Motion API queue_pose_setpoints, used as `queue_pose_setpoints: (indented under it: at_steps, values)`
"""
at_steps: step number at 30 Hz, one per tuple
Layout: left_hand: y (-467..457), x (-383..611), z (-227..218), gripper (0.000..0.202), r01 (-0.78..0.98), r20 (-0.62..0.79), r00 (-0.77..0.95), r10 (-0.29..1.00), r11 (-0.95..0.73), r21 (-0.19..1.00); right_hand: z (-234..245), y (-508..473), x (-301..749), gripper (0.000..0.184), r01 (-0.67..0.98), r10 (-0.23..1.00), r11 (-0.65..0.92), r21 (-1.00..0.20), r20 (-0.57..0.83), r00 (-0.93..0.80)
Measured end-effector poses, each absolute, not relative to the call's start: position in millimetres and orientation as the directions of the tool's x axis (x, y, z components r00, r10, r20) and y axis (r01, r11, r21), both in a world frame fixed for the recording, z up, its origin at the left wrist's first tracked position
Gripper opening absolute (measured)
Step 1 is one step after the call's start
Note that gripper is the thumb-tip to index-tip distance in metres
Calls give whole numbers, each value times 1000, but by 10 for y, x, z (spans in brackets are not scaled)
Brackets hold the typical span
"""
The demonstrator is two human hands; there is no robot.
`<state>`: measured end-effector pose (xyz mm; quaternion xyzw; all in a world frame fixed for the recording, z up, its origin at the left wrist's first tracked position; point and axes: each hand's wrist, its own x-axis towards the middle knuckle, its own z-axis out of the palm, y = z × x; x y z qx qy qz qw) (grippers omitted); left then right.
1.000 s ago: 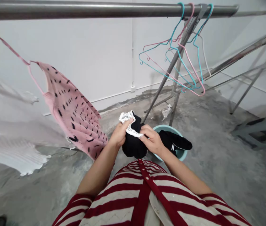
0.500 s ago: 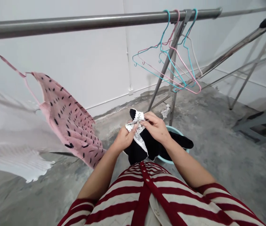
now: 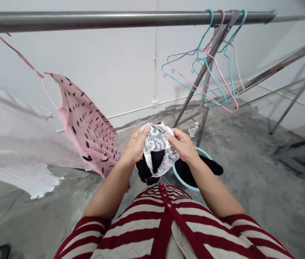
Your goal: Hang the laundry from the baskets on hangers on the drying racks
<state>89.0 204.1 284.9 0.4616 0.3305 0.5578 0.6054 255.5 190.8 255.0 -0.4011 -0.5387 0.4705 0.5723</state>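
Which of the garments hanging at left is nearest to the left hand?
The pink garment with dark marks; the white garment hangs farther from the left hand.

Held garment (image 3: 156,154) between left hand (image 3: 136,144) and right hand (image 3: 183,144). Basin (image 3: 187,185) on floor (image 3: 249,194), right of it, clothing (image 3: 212,165) inside. Hangers (image 3: 208,68) on rail (image 3: 114,19), right; hanging garment (image 3: 87,122) left; wall (image 3: 130,64) behind.

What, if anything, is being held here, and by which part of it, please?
A black garment with white lace: the left grip and the right grip pinch the lace at opposite sides, near its upper edge in view.
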Motion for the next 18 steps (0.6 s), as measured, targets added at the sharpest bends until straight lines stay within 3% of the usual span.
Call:
queue_pose_setpoints:
  at_steps: [7,10,12,14,16,18]
  values:
    - [2125,681,3008,24,-509,94,43,995,-59,859,2435,2066,2830,27,-289,993,87,-953,61,99]
    - [2109,645,3077,23,-527,84,11,996,-65,847,2299,2147,2955,30,-212,994,36,-977,14,104]
    - [2091,695,3098,25,-523,92,32,995,-62,850,2226,2156,2967,31,-40,983,108,-993,100,157]
    - [2078,793,3094,28,-508,93,84,992,-37,861,2200,2105,2908,36,135,950,260,-956,278,139]
    - [2078,896,3071,29,-494,75,150,986,9,870,2206,2015,2796,50,204,911,411,-888,409,-55]
    - [2094,950,3036,30,-476,66,189,980,33,879,2208,1932,2677,53,200,871,467,-861,409,-274]
